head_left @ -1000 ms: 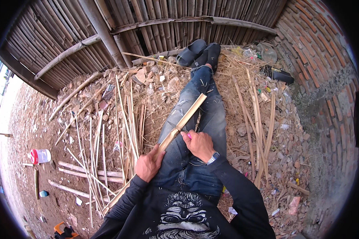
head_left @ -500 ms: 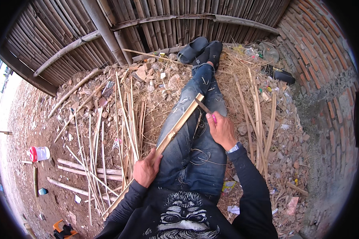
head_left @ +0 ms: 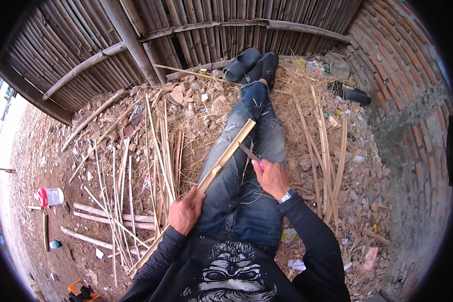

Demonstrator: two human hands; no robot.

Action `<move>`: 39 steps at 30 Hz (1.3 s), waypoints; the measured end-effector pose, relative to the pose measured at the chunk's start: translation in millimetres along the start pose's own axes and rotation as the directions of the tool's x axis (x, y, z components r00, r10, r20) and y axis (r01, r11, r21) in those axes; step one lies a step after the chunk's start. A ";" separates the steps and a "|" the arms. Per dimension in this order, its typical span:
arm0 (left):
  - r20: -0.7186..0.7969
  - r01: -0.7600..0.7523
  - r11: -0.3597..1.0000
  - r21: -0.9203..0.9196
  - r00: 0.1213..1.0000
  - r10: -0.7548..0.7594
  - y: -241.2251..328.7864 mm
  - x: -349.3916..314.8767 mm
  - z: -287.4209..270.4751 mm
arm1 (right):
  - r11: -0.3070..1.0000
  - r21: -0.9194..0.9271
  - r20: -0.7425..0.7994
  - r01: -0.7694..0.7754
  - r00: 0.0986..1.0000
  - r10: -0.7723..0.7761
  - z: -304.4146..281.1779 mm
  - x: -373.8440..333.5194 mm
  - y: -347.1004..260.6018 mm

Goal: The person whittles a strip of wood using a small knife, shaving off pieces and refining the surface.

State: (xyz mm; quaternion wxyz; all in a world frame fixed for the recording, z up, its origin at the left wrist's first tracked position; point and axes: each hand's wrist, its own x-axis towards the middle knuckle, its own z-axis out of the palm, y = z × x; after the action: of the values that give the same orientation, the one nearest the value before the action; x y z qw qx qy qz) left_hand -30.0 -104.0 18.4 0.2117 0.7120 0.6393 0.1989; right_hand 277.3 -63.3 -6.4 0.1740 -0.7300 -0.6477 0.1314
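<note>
A long split bamboo strip (head_left: 227, 156) lies slantwise over my outstretched legs, its pale hollow side up. My left hand (head_left: 184, 211) is wrapped round it near my lap, and its lower end runs under my left forearm. In my right hand (head_left: 272, 179) is a knife (head_left: 248, 151) with a pink handle, mostly covered by the fingers. Its dark blade points up and to the left, close to the strip's right edge; whether it touches cannot be made out. Worn blue jeans (head_left: 241, 201) lie beneath both hands.
Thin bamboo strips (head_left: 158, 146) lie to my left, more strips (head_left: 323, 151) to my right. Poles (head_left: 113, 217) rest near a white-and-red tub (head_left: 50, 196). A bamboo wall (head_left: 211, 40) stands beyond my feet, a brick wall (head_left: 418, 136) at right. Rubble and straw cover the ground.
My right hand has drawn the knife down and toward me, from near the strip's far end to lower along its right side. My left hand and the strip have hardly moved.
</note>
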 end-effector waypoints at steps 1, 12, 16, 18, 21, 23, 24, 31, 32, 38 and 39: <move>0.001 0.006 1.000 -0.007 1.000 -0.006 0.2 0.1 1.1 | 0.999 0.035 0.032 0.021 0.999 -0.022 -1.3 1.9 3.6; -0.008 -0.040 0.998 -0.056 0.999 0.040 -18.1 2.3 12.4 | 0.988 0.052 0.114 0.145 0.982 -0.151 -4.6 -9.1 -6.8; -0.002 -0.025 0.998 -0.057 1.000 0.025 -19.0 0.7 10.2 | 0.991 -0.006 0.032 0.131 0.991 -0.131 3.4 -1.7 -9.0; -0.010 -0.034 0.997 -0.070 0.999 0.034 -19.2 -1.5 9.0 | 0.999 -0.008 -0.037 0.046 0.998 -0.046 -9.5 20.3 5.4; 0.009 -0.030 0.996 -0.079 0.999 0.031 -17.9 2.1 9.8 | 0.985 0.038 0.075 0.168 0.983 -0.170 7.7 -4.6 -0.2; 0.008 -0.019 0.998 -0.067 1.000 0.020 -20.3 0.0 7.3 | 0.981 -0.010 0.107 0.195 0.975 -0.193 8.5 -8.7 -5.1; 0.004 -0.016 0.998 -0.060 1.000 0.016 -21.7 -1.0 5.1 | 0.995 -0.031 -0.016 0.098 0.995 -0.099 7.9 4.6 5.3; 0.022 -0.017 0.994 -0.107 1.000 0.019 -23.6 0.8 3.2 | 0.971 -0.068 0.091 0.230 0.970 -0.224 -0.4 2.9 5.1; 0.013 -0.024 0.993 -0.112 1.000 0.026 -26.7 -2.9 4.0 | 0.991 -0.092 0.009 0.100 0.995 -0.100 0.6 11.8 14.6; 0.027 0.005 0.993 -0.121 1.000 -0.002 -30.8 -5.8 5.3 | 1.000 -0.017 -0.124 -0.010 0.992 0.008 -25.7 35.6 38.4; 0.029 0.007 0.993 -0.114 1.000 -0.003 -31.0 -6.1 4.7 | 0.998 0.036 -0.061 0.049 0.997 -0.047 -27.5 23.5 15.3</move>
State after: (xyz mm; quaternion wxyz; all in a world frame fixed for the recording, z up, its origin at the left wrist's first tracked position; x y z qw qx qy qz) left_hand -53.6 -107.3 -2.8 0.2616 0.6998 0.6256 0.2245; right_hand 305.5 -43.9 12.8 0.2103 -0.7144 -0.6570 0.1174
